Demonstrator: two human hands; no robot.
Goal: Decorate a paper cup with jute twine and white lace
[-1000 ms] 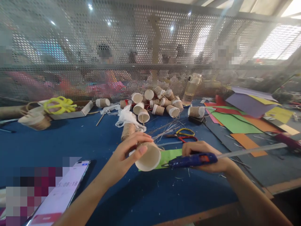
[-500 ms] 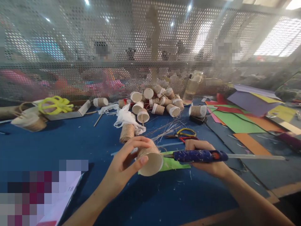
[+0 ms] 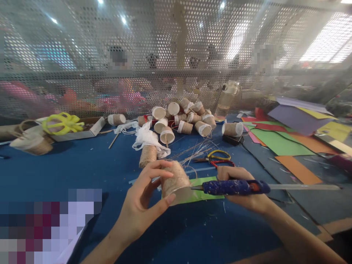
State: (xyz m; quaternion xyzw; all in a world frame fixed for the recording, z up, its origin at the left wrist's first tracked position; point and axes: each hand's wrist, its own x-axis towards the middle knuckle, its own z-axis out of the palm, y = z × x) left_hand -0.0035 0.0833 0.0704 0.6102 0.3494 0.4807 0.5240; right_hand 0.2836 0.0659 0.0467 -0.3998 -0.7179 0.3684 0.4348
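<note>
1. Head view, lower centre: the left hand grasps a twine-wrapped cup, thumb at the rim and fingers over the wall; the cup is tilted, its mouth towards the bottom of the frame.
2. Right of centre, the right hand is wrapped around a blue hot-glue gun, nozzle pointing left to the cup's rim. Whether the tip touches, I cannot tell.
3. The step in hand looks like applying glue near the rim; the next move would call for a steady nozzle and a slight turn of the cup.
4. The cup tapers, with coarse, fibrous tan twine outside. A smooth, translucent glue stick juts from the gun's back.
5. Beneath lies a flat green paper strip on the matte blue tabletop; at upper centre, similar cups lie heaped.
</note>
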